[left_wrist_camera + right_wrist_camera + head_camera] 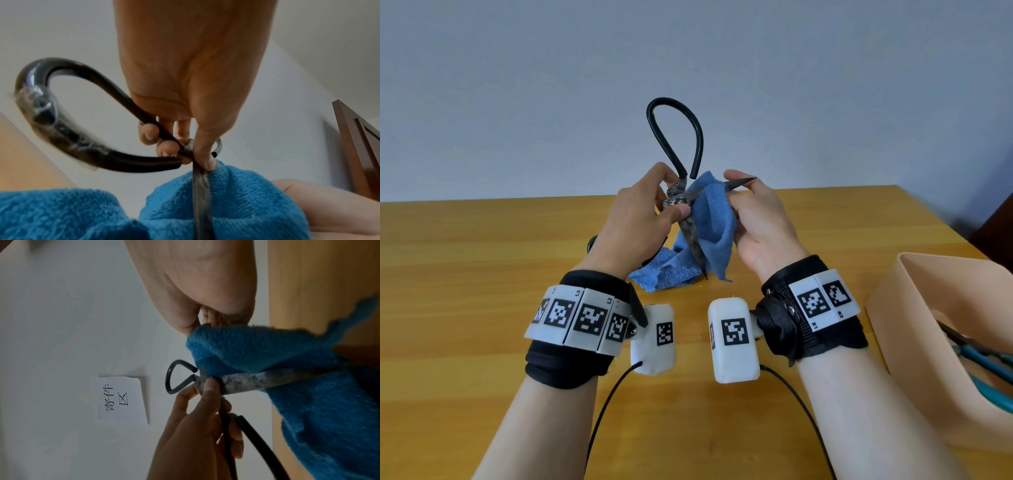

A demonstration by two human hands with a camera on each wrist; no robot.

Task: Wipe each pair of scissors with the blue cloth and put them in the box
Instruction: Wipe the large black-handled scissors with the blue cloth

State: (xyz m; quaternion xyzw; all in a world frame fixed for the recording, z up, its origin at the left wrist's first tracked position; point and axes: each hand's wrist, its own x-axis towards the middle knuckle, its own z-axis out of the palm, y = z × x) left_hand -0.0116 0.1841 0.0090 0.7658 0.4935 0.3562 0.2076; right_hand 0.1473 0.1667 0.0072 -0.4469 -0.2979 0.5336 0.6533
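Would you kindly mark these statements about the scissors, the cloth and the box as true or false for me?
1. The left hand grips the black-handled scissors near the pivot. True.
2. The blue cloth lies folded inside the box. False: the right hand holds it against the blade, and its lower end trails on the table.
3. The scissors' large handle loop points upward. True.
4. The box stands to the person's left. False: it stands on the right.
5. The box is empty. False: a blue-handled tool already lies in it.
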